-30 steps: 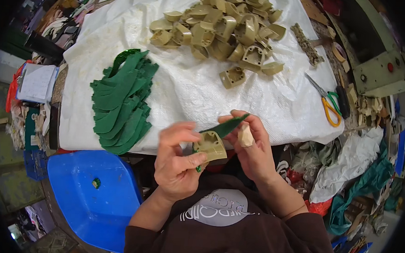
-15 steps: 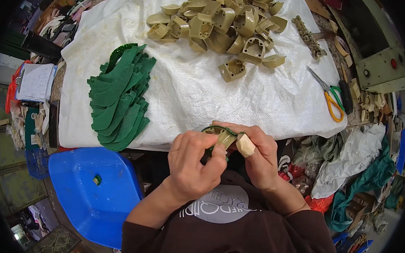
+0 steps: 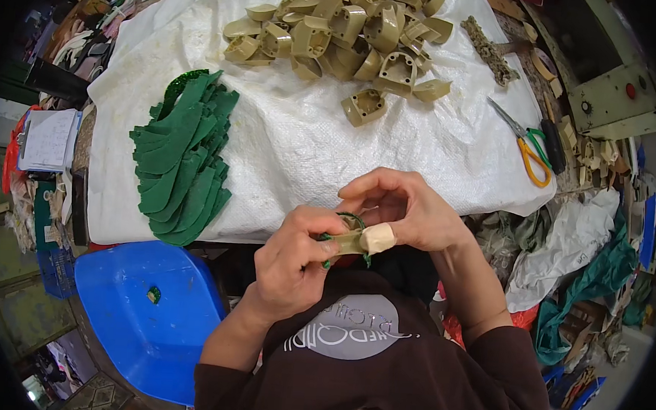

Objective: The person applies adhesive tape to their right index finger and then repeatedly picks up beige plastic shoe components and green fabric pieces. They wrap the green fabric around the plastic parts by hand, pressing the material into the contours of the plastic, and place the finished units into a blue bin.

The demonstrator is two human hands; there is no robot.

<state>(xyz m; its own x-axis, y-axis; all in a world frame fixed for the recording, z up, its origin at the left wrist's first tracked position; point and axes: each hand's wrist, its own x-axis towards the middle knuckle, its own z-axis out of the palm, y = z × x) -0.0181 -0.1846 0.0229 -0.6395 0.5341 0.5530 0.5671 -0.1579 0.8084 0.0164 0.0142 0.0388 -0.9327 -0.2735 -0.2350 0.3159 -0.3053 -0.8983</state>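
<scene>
Near the table's front edge, my left hand [image 3: 291, 259] pinches a tan plastic shoe heel [image 3: 350, 243]. A dark green cover piece [image 3: 354, 218] curves around part of the heel, its edges standing out on both sides. My right hand [image 3: 428, 219] is closed at the heel's other side, its thumb wrapped in pale tape [image 3: 378, 238] and pressed against it. The right index finger arches above the heel, while the other fingers are partly hidden. A stack of green cover pieces [image 3: 184, 159] lies to the left, and a pile of tan heels [image 3: 347, 22] lies at the back.
White woven sheeting [image 3: 287, 142] covers the table. Orange-and-green-handled scissors [image 3: 534, 154] lie at the right, near a rough brownish strip [image 3: 489, 53]. A blue basin [image 3: 118, 327] with a small green scrap stands at lower left; a clipboard [image 3: 49, 139] is beyond it.
My right hand has lifted its fingers away from the heel's far side and arched them, with the thumb still on it. The heel has shifted slightly toward me and turned.
</scene>
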